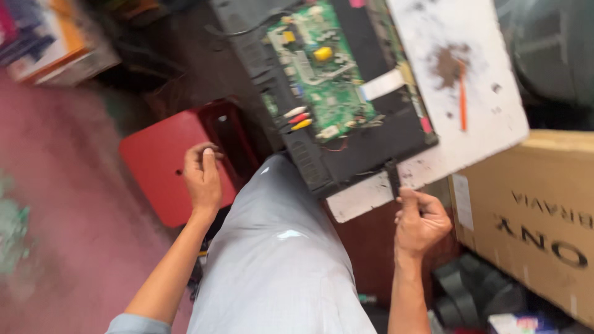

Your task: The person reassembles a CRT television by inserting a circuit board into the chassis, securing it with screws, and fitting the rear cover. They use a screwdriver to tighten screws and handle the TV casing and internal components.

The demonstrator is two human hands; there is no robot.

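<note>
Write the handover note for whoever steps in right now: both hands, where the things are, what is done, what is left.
Left hand: rests on the red stool, fingers curled at its edge, holding nothing that shows.
Right hand: grips a thin dark tool whose tip is at the near edge of the black chassis.
The chassis lies open on the white board, green circuit board exposed. An orange screwdriver lies on the white board.
Done: back is off. Left: cannot tell; the picture is blurred.
</note>
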